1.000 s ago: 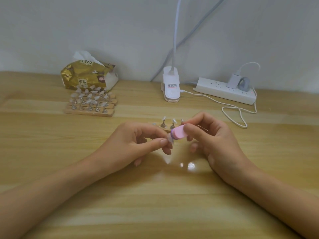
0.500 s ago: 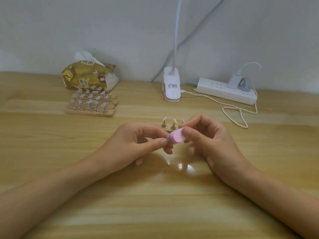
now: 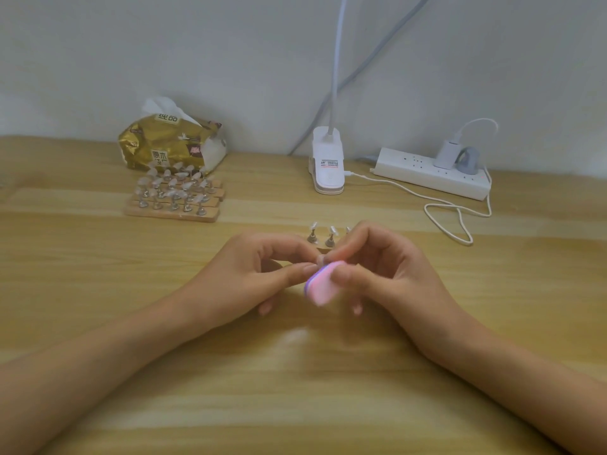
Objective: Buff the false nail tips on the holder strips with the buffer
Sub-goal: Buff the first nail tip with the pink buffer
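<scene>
The right hand [image 3: 387,277] grips the pink buffer [image 3: 323,285] (blurred); left hand [image 3: 256,274] fingers pinch a nail tip [image 3: 320,258] beside it, holder strip [image 3: 323,250] just behind.

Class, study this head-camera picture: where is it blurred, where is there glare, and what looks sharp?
Head view: the pink, purple-edged buffer block and the right hand gripping it are motion-smeared; the left hand, pinching a false nail tip, is crisper; a pale glare patch lies on the wooden table below the hands; the stacked wooden holder strips read fairly sharp; lighting is soft, shadows faint.
</scene>
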A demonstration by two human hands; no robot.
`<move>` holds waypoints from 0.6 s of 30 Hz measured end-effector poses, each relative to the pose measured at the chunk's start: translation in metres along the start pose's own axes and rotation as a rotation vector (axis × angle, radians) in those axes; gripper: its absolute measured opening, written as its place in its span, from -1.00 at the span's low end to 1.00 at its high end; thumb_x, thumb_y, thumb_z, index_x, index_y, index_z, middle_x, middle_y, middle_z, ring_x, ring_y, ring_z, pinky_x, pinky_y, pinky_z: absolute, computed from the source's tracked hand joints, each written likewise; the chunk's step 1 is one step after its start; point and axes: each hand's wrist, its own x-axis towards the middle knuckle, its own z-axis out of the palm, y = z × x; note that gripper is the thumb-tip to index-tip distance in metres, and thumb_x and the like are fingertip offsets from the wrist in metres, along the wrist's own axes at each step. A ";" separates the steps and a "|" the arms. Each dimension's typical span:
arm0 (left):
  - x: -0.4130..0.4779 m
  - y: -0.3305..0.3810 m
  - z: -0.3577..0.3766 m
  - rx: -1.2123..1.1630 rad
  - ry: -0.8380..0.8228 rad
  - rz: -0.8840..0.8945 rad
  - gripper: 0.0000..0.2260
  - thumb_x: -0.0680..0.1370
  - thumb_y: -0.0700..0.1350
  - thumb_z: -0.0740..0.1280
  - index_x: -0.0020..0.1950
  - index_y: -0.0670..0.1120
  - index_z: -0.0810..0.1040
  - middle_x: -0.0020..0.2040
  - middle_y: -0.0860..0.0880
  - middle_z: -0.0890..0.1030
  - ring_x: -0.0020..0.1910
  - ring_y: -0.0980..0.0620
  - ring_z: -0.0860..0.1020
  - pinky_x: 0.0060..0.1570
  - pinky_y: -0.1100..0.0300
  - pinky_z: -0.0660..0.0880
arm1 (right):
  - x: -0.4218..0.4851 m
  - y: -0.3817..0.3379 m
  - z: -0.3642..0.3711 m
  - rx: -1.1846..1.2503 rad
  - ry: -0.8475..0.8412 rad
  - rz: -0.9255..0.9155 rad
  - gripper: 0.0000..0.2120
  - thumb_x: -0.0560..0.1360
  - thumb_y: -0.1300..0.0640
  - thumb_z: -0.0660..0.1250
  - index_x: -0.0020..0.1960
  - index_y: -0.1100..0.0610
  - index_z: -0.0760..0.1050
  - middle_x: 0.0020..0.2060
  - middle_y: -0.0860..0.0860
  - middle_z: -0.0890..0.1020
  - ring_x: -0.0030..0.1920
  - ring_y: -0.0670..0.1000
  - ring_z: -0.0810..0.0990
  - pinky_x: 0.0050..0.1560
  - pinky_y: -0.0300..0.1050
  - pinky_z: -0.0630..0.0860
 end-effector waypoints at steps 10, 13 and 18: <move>0.000 -0.001 -0.001 0.010 0.006 0.015 -0.92 0.52 -0.03 0.40 -0.09 0.02 0.69 -0.16 0.09 0.70 -0.59 0.17 0.38 -0.53 0.36 0.33 | 0.000 0.001 0.000 0.065 0.088 0.042 -0.83 0.40 0.18 0.55 -0.23 0.03 0.56 -0.25 -0.02 0.63 -0.30 -0.12 0.52 -0.49 -0.27 0.43; -0.001 0.001 -0.001 0.028 0.020 0.016 -0.91 0.49 -0.03 0.39 -0.09 0.03 0.69 -0.22 0.13 0.69 -0.58 0.20 0.38 -0.55 0.37 0.32 | -0.001 0.000 0.001 0.025 0.030 0.025 -0.85 0.42 0.22 0.49 -0.20 0.06 0.54 -0.26 0.00 0.63 -0.32 -0.13 0.52 -0.47 -0.26 0.44; -0.001 0.002 -0.001 0.033 0.022 0.011 -0.92 0.48 -0.05 0.40 -0.15 -0.01 0.68 -0.27 0.05 0.68 -0.57 0.20 0.37 -0.55 0.38 0.29 | -0.001 0.002 -0.001 0.043 0.102 0.023 -0.88 0.40 0.18 0.46 -0.20 0.09 0.52 -0.27 0.00 0.62 -0.33 -0.15 0.51 -0.47 -0.28 0.43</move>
